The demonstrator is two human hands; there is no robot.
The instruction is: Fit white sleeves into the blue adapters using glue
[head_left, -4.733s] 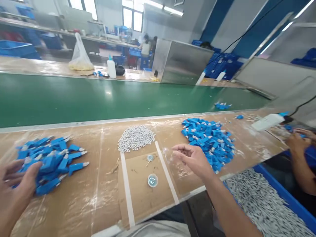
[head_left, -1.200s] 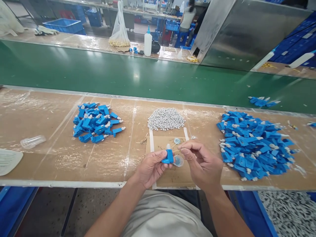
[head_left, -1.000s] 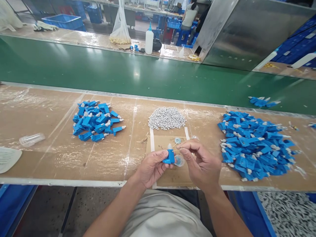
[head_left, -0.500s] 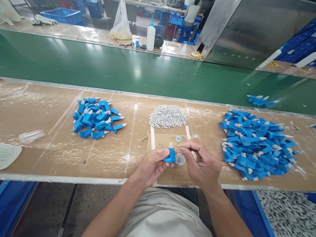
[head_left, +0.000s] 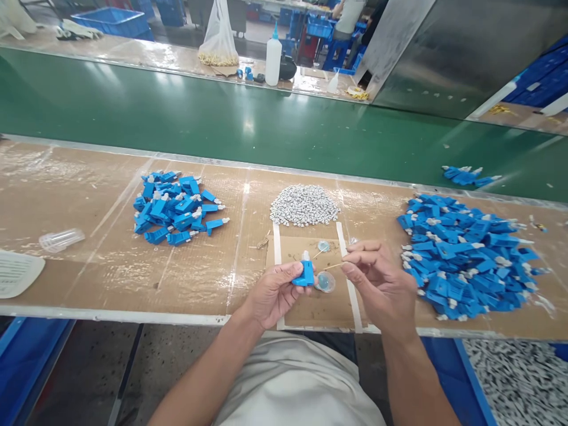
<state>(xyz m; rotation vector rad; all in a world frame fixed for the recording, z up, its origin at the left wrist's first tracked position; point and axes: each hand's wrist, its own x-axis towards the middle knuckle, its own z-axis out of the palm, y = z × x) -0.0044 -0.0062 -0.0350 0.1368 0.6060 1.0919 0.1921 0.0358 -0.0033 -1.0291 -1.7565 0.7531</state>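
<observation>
Between the thumb and fingers of my left hand (head_left: 277, 291) is a blue plastic part (head_left: 304, 274) with a pale tip pointing up. My right hand (head_left: 382, 285) pinches a thin wooden stick (head_left: 332, 267), which points left and stands apart from the blue part. Just right of the blue part, a small clear dish (head_left: 325, 282) sits on the cardboard. A second small round cap (head_left: 323, 245) with bluish contents lies farther back, with another thin stick leaning at it. Behind both hands is a heap of small grey-white pieces (head_left: 304, 205).
Blue parts with pale tips form a pile (head_left: 180, 207) on the left and a larger pile (head_left: 470, 254) on the right. Clear cups (head_left: 61, 240) lie at far left. Beyond the table runs a green belt (head_left: 177, 115), with a white bottle (head_left: 273, 59) behind it.
My right hand has moved right, drawing the stick away from the blue part. My left hand still holds that part in nearly the same place. The view has shifted slightly.
</observation>
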